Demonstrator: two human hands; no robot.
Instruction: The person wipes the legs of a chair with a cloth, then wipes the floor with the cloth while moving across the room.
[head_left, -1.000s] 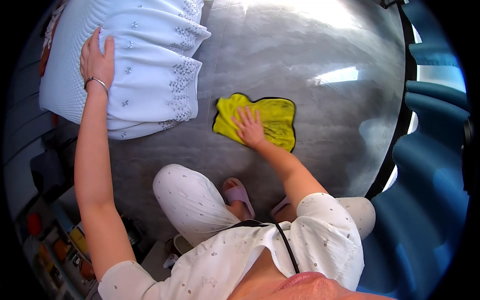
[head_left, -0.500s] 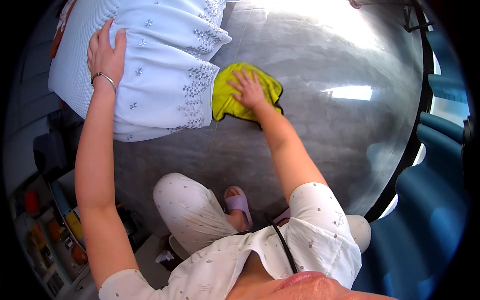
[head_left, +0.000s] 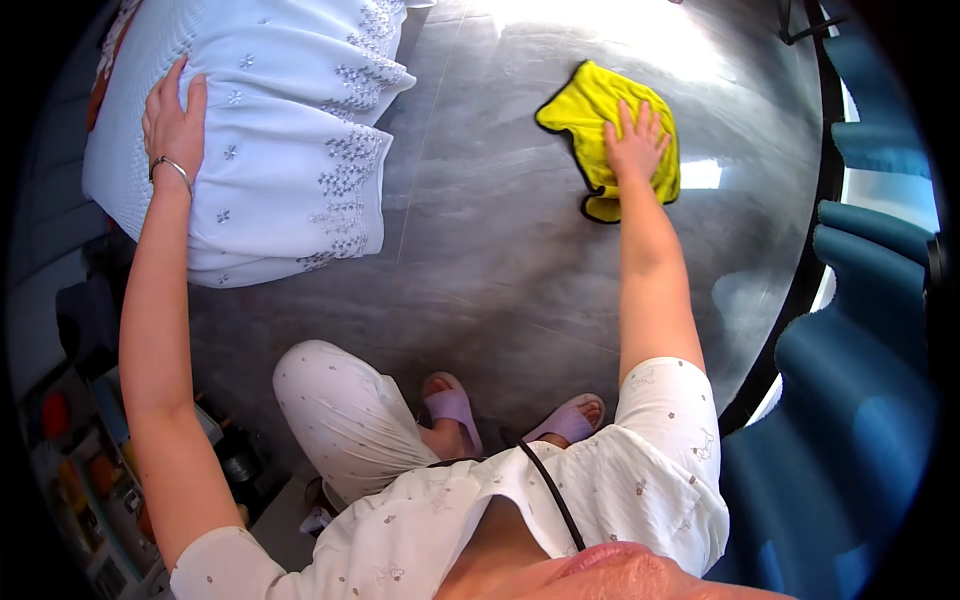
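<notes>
My left hand, with a bracelet at its wrist, rests on the edge of a bed with a white, flower-embroidered cover. Its fingers are apart and hold nothing. My right hand lies flat with spread fingers on a yellow cloth with a dark border, pressing it to the grey floor. One lower corner of the cloth is folded over, and part of it lies under my palm, hidden.
Blue curtains hang along the right side beside a dark frame edge. My slippered feet are below on the floor. Shelves with assorted items stand at lower left. A dark metal leg shows at top right.
My right hand and the yellow cloth first went left to the cover's hem, then swept right and away from me. The cloth's folds have changed. My left hand stays on the cover.
</notes>
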